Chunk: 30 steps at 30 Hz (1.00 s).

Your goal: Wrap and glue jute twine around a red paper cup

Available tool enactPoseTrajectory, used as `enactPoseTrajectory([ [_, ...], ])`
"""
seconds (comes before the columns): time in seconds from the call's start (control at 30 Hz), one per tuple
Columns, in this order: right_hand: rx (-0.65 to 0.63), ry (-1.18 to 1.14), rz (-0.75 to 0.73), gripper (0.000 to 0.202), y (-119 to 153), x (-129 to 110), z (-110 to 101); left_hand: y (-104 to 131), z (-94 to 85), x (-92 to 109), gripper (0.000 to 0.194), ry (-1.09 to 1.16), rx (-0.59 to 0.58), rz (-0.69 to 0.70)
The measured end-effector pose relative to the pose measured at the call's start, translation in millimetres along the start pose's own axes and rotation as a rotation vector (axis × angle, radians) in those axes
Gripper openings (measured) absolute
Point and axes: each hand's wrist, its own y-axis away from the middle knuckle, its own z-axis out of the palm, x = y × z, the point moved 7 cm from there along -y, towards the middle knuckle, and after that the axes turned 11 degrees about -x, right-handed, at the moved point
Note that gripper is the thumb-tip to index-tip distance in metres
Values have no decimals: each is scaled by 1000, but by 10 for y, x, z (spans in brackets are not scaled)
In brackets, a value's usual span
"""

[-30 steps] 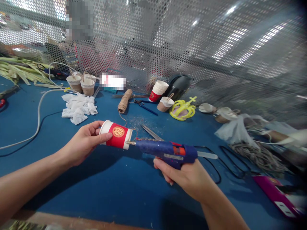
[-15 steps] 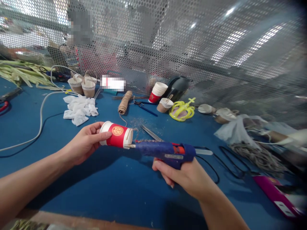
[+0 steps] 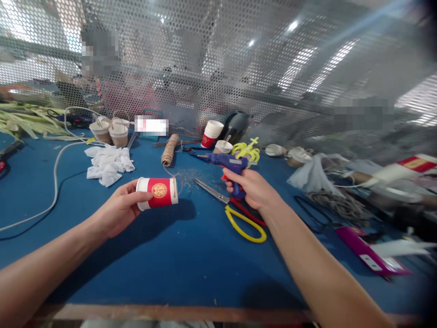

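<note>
My left hand [image 3: 124, 205] grips a red and white paper cup [image 3: 163, 197] on its side, thumb across the red band with a gold emblem. Twine from a spool [image 3: 170, 150] reaches the cup's right end. My right hand [image 3: 244, 184] is wrapped round the handle of a blue hot glue gun [image 3: 227, 160], its nozzle pointing left, apart from the cup. Below the gun, scissors [image 3: 213, 191] with one yellow and one red handle loop lie on the blue table, partly hidden by my right forearm.
White crumpled cloth [image 3: 109, 164] and twine-wrapped cups [image 3: 119, 135] lie to the left. Behind the gun stand stacked paper cups [image 3: 212, 133] and a yellow crown [image 3: 251, 150]. Coiled cord [image 3: 341, 205] and a purple box [image 3: 358, 250] are at right. A perforated metal screen [image 3: 191, 68] borders the back.
My right hand has carried the glue gun away from the cup, farther back over the table, uncovering the scissors' handles. The cup stays in my left hand. The view has shifted slightly.
</note>
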Motion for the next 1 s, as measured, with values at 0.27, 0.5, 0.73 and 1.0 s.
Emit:
enactPoseTrajectory([
  [0.27, 126, 393, 123, 30, -471, 299, -115, -5, 31, 16, 21, -74, -44, 26],
  [0.5, 177, 731, 195, 31, -524, 325, -131, 7, 55, 37, 25, -111, -65, 61],
  [0.73, 69, 758, -2, 29, -18, -153, 303, 40, 103, 24, 34, -206, -169, 113],
  [1.0, -448, -185, -30, 23, 459, -130, 957, 117, 285, 12, 27, -355, -221, 67],
])
